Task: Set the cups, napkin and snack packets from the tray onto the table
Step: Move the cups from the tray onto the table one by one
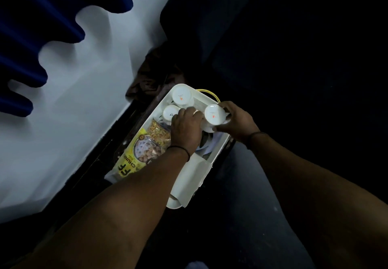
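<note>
Evidently the unloading starts with the cups: one upturned cup (214, 115), base up, sits at the tray's (220, 147) far right side with the right hand (238, 121) curled around its wall, probably to lift it clear. The left hand (185, 129) reaches over the tray's middle toward another cup; whether its fingers hold anything cannot be told. Two more upturned cups (181, 97) crowd the far corner. Snack packets (142, 151) line the left edge, and the napkin (194, 180) drapes the near corner.
</note>
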